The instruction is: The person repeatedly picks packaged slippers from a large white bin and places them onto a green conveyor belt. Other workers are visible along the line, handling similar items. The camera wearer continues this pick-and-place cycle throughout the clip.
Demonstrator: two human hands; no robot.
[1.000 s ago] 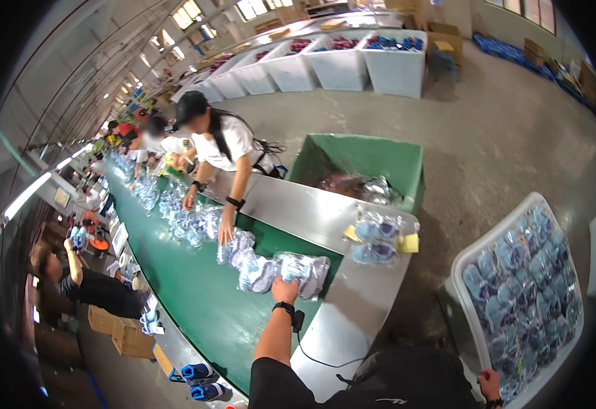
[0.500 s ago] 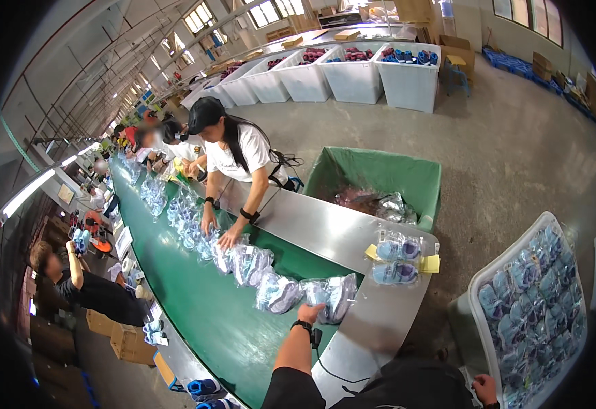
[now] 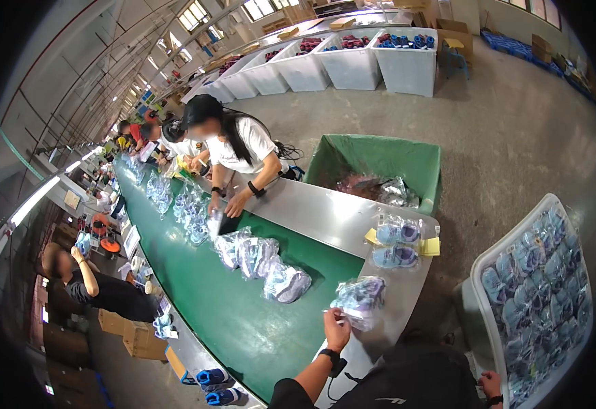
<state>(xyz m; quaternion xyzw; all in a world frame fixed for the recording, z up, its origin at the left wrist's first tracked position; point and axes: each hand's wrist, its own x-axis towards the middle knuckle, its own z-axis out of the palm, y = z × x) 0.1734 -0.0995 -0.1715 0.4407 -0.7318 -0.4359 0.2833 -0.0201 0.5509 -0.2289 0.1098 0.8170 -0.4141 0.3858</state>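
Note:
My left hand (image 3: 337, 328) pinches the edge of a clear plastic bag of light blue and purple shoes (image 3: 359, 301). The bag is over the metal edge of the table, at the near corner of the green belt (image 3: 243, 327). Low on the right, my right hand (image 3: 490, 384) hangs with loosely bent fingers and nothing visible in it. It is beside a white bin (image 3: 479, 290) packed with similar bagged shoes (image 3: 537, 293). More bagged shoes (image 3: 288, 281) lie in a row along the belt.
Across the belt, a co-worker (image 3: 243, 146) handles bagged shoes. Two bagged shoes on yellow paper (image 3: 395, 247) lie on the metal table (image 3: 325, 218). Behind it is a green bin (image 3: 380, 157) with plastic wrap. White tubs (image 3: 407, 68) of shoes line the back.
My left hand has drawn the bagged shoes off the belt toward the right, onto the metal edge. The co-worker's hands have pulled back from the row and now hold something dark and white.

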